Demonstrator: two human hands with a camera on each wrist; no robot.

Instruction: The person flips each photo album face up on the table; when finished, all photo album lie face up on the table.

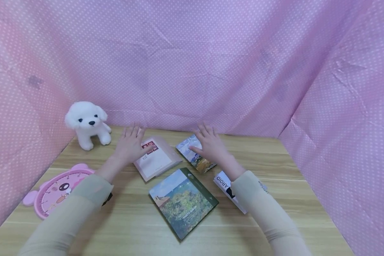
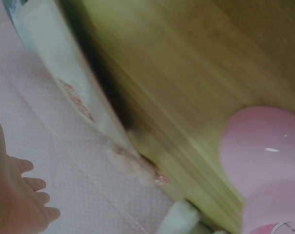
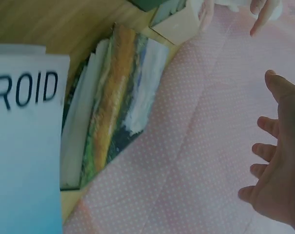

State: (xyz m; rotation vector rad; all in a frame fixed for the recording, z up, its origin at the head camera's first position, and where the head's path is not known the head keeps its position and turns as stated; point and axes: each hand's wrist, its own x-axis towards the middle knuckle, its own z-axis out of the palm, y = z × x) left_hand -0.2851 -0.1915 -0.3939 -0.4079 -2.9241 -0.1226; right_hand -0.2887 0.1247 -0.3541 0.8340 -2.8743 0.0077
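Observation:
My left hand (image 1: 129, 146), fingers spread, hovers over the left side of a white book (image 1: 156, 163) with a red title block. The right hand (image 1: 211, 146), also spread, overlaps a small painted-cover book (image 1: 198, 160) in the head view. In the right wrist view that painted book (image 3: 120, 92) shows its page edges, and the right hand (image 3: 284, 156) holds nothing. The left wrist view shows the left hand (image 2: 20, 195) with nothing between its fingers. Between the forearms lies a photo album (image 1: 182, 202) with a landscape cover. A white Polaroid-labelled box (image 1: 225, 186) is partly hidden by the right sleeve.
A white plush dog (image 1: 89, 124) stands at the table's back left corner. The pink bear-shaped clock (image 1: 56, 192) lies in front of it, partly covered by the left sleeve. Pink dotted cloth (image 1: 192, 64) walls the wooden table (image 1: 268, 156) at the back and sides.

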